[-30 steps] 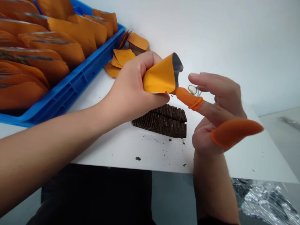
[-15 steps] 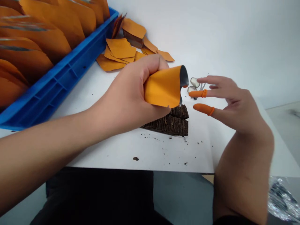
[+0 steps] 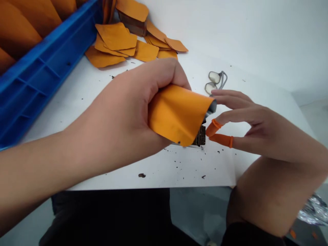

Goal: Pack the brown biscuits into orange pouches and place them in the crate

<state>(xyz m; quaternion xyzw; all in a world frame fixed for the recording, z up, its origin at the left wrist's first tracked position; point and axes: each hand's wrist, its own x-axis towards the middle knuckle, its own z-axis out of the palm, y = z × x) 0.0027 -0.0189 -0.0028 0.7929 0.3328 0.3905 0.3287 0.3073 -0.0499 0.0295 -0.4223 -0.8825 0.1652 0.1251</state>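
My left hand (image 3: 133, 112) is closed round an orange pouch (image 3: 176, 114) with a silver lining, its open mouth pointing right and down. A stack of dark brown ridged wafers (image 3: 201, 136) lies on the white table (image 3: 164, 164) just under the pouch, mostly hidden by it. My right hand (image 3: 246, 118) hovers at the pouch mouth with fingers spread. Orange rubber cots cover its thumb and forefinger tips, which touch or nearly touch the end of the wafer stack. It holds nothing that I can see.
A blue plastic crate (image 3: 38, 75) with orange pouches stands at the left. Loose flat orange pouches (image 3: 120, 41) lie at the back of the table. Two small pale oval pieces on a grey cord (image 3: 215, 81) lie beyond my right hand. Dark crumbs dot the table's front edge.
My left hand has lowered the pouch over the wafer stack. My right hand has come down and in, its cotted fingertips now at the stack's end.
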